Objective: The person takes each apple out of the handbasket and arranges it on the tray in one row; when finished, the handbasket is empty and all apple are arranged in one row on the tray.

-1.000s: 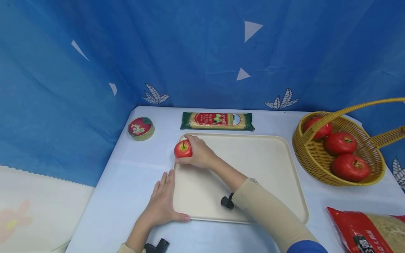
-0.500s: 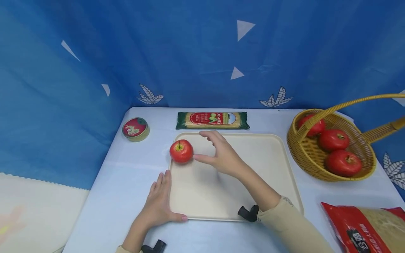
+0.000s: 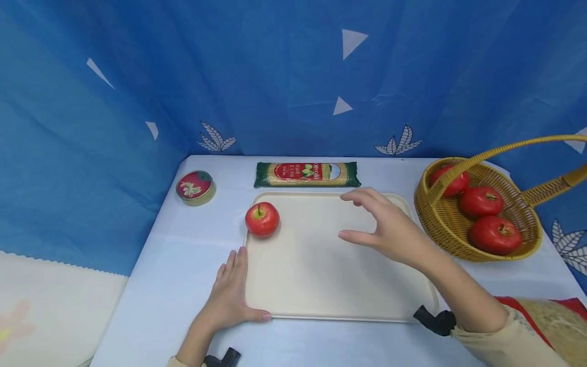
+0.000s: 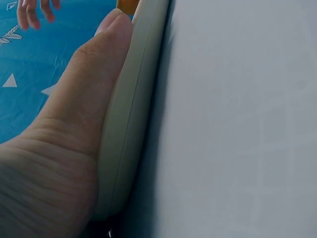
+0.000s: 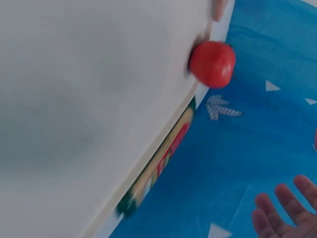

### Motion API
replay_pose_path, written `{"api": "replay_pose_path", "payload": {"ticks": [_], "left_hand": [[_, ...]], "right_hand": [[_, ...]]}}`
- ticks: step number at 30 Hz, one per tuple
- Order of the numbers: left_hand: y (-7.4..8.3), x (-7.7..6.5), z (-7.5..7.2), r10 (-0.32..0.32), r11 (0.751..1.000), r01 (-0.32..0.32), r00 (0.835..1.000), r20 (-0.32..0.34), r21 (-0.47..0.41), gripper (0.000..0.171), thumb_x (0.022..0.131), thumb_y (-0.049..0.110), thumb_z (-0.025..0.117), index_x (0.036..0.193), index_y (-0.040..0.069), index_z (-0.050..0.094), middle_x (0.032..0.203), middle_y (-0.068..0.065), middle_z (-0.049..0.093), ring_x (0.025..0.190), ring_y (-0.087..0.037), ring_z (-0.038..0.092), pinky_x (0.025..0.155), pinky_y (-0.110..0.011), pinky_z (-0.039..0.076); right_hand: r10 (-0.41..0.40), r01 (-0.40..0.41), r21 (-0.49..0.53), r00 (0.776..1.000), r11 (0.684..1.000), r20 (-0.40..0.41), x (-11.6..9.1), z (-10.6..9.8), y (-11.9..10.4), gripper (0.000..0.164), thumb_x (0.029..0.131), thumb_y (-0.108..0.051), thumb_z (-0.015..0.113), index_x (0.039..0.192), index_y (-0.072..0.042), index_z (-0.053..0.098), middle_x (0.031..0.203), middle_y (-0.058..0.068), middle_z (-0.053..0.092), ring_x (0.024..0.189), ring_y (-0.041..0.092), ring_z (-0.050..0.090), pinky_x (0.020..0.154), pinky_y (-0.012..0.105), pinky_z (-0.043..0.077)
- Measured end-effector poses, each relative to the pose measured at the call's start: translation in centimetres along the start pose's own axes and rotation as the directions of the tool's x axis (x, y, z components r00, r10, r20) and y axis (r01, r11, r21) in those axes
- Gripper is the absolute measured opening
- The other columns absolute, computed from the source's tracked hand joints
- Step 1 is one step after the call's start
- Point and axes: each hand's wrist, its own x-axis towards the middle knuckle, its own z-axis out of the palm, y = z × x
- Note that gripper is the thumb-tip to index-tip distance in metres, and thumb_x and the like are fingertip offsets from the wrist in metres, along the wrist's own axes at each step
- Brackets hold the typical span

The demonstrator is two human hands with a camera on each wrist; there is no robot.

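A red apple (image 3: 262, 219) sits at the far left corner of a cream tray (image 3: 316, 285). My left hand (image 3: 230, 295) rests at the tray's near left corner, fingers straight along the left side and thumb along the front edge. In the left wrist view the thumb (image 4: 81, 87) lies against the tray's rim (image 4: 131, 99). Above the right part of the tray is my right hand (image 3: 390, 227), its thumb and fingers spread apart with nothing between them. The right wrist view shows its fingers (image 5: 277, 210) extended, away from the apple (image 5: 213, 64).
A yellow wicker basket (image 3: 426, 224) with three red apples stands to the right. Behind the tray lies a green and gold pasta packet (image 3: 307, 175). A round tin (image 3: 195, 187) is at the back left, and a red bag (image 3: 550, 316) lies at the front right, partly covered by the right sleeve.
The right hand has let go of the apple at the tray's far left corner and moved right across the tray. The left hand keeps its place; the head view has shifted slightly.
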Motion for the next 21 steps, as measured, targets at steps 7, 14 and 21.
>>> {"api": "replay_pose_path", "payload": {"ticks": [7, 14, 21], "left_hand": [[-0.1, 0.0, 0.1, -0.006, 1.000, 0.006, 1.000, -0.009, -0.009, 0.158, 0.047, 0.079, 0.082, 0.160, 0.007, -0.002, 0.168, -0.014, 0.002, 0.155, -0.036, -0.005, 0.122, -0.063, 0.002], [0.0, 0.0, 0.1, 0.000, 1.000, 0.000, 0.999, -0.032, -0.005, 0.159, 0.044, 0.079, 0.083, 0.160, 0.007, 0.000, 0.168, -0.015, 0.005, 0.155, -0.036, -0.002, 0.122, -0.062, 0.004], [0.0, 0.0, -0.1, -0.006, 1.000, 0.006, 1.000, -0.007, -0.009, 0.161, 0.044, 0.082, 0.081, 0.160, 0.007, -0.003, 0.168, -0.015, 0.001, 0.156, -0.034, -0.006, 0.123, -0.060, 0.001]], "right_hand": [[0.050, -0.055, -0.107, 0.998, 0.993, -0.047, -3.6, -3.4, 3.6, 0.069, 0.080, -0.045, 0.081, 0.136, -0.014, 0.055, 0.133, 0.009, 0.058, 0.117, 0.031, 0.058, 0.086, 0.055, 0.057], [0.117, -0.145, -0.178, 0.980, 0.973, -0.159, -7.3, -6.5, 10.1, 0.068, 0.077, -0.030, 0.086, 0.133, -0.006, 0.056, 0.127, 0.019, 0.057, 0.110, 0.037, 0.053, 0.084, 0.027, 0.052], [0.355, -0.407, -0.191, 0.899, 0.893, -0.257, -10.5, -8.2, 17.8, 0.079, 0.084, -0.030, 0.080, 0.139, 0.011, 0.042, 0.129, 0.040, 0.040, 0.108, 0.055, 0.037, 0.064, 0.063, 0.053]]}}
